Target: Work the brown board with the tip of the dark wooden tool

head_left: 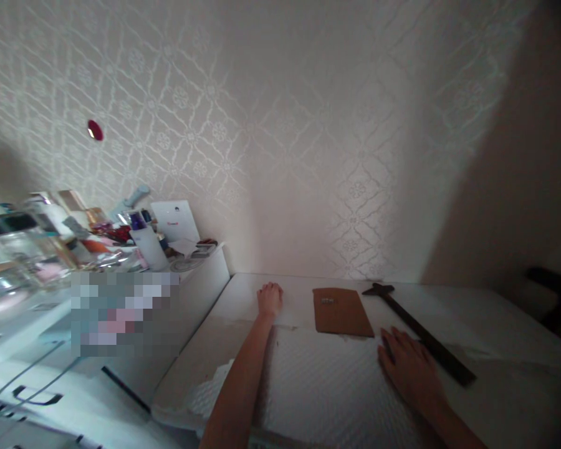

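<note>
Two bare forearms reach up from the bottom edge of the view onto a white table (495,312) pushed against a patterned wall (280,125). Beneath them lies a white textured sheet (327,386), running off the frame at the bottom, its left edge ragged near the table's front corner. Left hand (270,299) rests at the sheet's far edge with its fingers curled under, knuckles up; it seems to grip nothing, though the fingertips are hidden. Right hand (409,368) lies flat, fingers spread loosely and pressed on the sheet's right side, holding nothing. Between the hands, just beyond the sheet's far edge, sits a brown card rectangle (342,310) with a small pale mark near its top. A long dark ruler (421,333) with a crossbar head runs diagonally just beside the right hand, fingertips close to it. Bare tabletop stays open to the right and at the back. On the left a lower white cabinet (201,280) butts against the table, crowded with bottles and jars (144,240); part is blurred out. A dark shape (554,293) at the far right is too dim to identify
</note>
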Demonstrator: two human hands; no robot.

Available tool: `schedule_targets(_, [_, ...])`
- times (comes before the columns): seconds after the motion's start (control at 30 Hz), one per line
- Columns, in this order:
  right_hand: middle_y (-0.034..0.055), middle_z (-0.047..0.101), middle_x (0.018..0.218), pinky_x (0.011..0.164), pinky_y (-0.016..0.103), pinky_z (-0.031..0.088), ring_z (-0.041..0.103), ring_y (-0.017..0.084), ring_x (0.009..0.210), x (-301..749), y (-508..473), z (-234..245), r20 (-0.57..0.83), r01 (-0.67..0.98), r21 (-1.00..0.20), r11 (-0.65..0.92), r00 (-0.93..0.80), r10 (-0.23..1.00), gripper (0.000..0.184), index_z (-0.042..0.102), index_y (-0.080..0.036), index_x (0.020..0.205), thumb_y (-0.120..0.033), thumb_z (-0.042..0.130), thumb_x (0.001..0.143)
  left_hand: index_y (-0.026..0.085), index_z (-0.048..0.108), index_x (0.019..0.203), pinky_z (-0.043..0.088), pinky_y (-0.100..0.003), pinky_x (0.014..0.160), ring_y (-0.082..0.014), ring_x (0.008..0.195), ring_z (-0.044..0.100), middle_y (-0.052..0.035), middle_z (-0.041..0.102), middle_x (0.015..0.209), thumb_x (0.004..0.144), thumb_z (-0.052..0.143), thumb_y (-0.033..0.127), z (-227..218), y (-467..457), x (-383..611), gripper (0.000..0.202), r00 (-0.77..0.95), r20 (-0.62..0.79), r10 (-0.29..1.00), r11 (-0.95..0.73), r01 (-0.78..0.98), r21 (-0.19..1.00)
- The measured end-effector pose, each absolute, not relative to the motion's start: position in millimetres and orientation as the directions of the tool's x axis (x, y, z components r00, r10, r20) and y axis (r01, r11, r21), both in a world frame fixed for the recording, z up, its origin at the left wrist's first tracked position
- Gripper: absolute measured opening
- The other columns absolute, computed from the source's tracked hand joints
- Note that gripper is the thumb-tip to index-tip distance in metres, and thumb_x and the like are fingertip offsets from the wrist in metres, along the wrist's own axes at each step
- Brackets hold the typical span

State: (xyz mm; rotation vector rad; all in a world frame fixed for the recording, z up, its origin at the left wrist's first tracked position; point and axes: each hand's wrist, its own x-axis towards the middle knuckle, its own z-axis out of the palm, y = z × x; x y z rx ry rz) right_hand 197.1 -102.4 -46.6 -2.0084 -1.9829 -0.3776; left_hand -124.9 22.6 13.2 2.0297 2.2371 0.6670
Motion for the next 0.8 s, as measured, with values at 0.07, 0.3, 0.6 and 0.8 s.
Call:
schedule_targets(0.07, [0.0128, 0.05, 0.135, 0.103, 0.047, 0.029, 0.046, 0.028, 0.122, 196, -102, -45, 0.374, 0.999, -0.028, -0.024, 0.033, 0.927, 0.049, 0.055, -0.016, 0.124, -0.034, 0.028, 0.088, 0.02, 0.066, 0.093, 0.038, -0.038, 0.096, -0.0227, 0.109, 0.053, -0.0074, 0.066, 0.104, 0.087, 0.048, 0.017, 16, 24, -117, 0.02, -0.173, 0.279, 0.945, 0.036, 0.9, 0.435])
schedule_targets(0.3, [0.0119, 0.048, 0.137, 0.104, 0.048, 0.028, 0.041, 0.028, 0.126, 191, -104, -38, 0.317, 0.997, -0.068, -0.046, 0.065, 0.946, 0.048, 0.054, -0.016, 0.127, -0.032, 0.03, 0.088, 0.015, 0.065, 0.095, 0.048, -0.027, 0.08, -0.0143, 0.085, 0.064, -0.0066, 0.07, 0.092, 0.088, 0.046, 0.02, 13, 37, -53, 0.021, -0.312, 0.289, 0.905, -0.023, 0.642, 0.766])
schedule_targets(0.6, [0.013, 0.047, 0.138, 0.104, 0.051, 0.026, 0.038, 0.029, 0.129, 189, -107, -32, 0.296, 0.996, -0.084, -0.034, 0.058, 0.953, 0.049, 0.052, -0.015, 0.129, -0.032, 0.029, 0.089, 0.014, 0.063, 0.108, 0.047, -0.025, 0.084, -0.0132, 0.089, 0.062, -0.0068, 0.069, 0.099, 0.086, 0.044, 0.016, 2, 29, 18, 0.03, -0.294, 0.273, 0.916, -0.155, 0.367, 0.917])
schedule_targets(0.8, [0.0144, 0.045, 0.14, 0.104, 0.052, 0.026, 0.036, 0.03, 0.13, 189, -107, -35, 0.303, 0.996, -0.082, -0.017, 0.042, 0.952, 0.049, 0.051, -0.014, 0.13, -0.031, 0.03, 0.09, 0.017, 0.069, 0.097, 0.045, -0.031, 0.091, -0.0168, 0.094, 0.061, -0.0056, 0.07, 0.098, 0.084, 0.054, 0.017, 1, 26, 18, 0.02, -0.185, 0.349, 0.919, -0.201, 0.541, 0.816])
